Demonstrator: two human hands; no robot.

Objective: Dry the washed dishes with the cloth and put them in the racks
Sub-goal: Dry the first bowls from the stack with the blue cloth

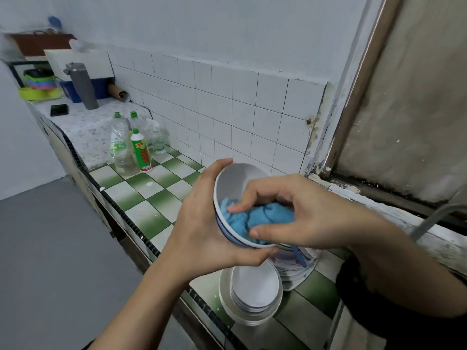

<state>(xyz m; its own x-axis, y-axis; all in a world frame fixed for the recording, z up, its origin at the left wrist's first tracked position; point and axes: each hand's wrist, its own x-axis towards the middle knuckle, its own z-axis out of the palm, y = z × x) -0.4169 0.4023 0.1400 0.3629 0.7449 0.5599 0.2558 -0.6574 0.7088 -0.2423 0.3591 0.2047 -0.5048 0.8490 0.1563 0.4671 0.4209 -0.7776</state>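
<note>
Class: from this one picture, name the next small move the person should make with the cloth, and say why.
Probably sweep the blue cloth up the upper inner wall of the bowl. The right hand grips the cloth bunched low in it, the left hand holds the bowl tilted, and that upper wall lies bare.

Along the green-and-white checkered tile counter (141, 195) we see two clear plastic bottles with green caps (118, 145), a white bottle with a green-and-red label (141, 152) just in front of them, and a clear spray bottle (158, 137) by the white square wall tiles (227, 109). Farther back, on a pale flowered covering (88, 127), we find a flat black phone (59, 110), a tall grey cylindrical flask (82, 85), a brown cardboard tube (120, 93) and a blue plastic box (67, 90) (its lid is white). Beside the box sits a stack of coloured plastic ware (40, 80). A grey floor (50, 248) lies on the left.
</note>
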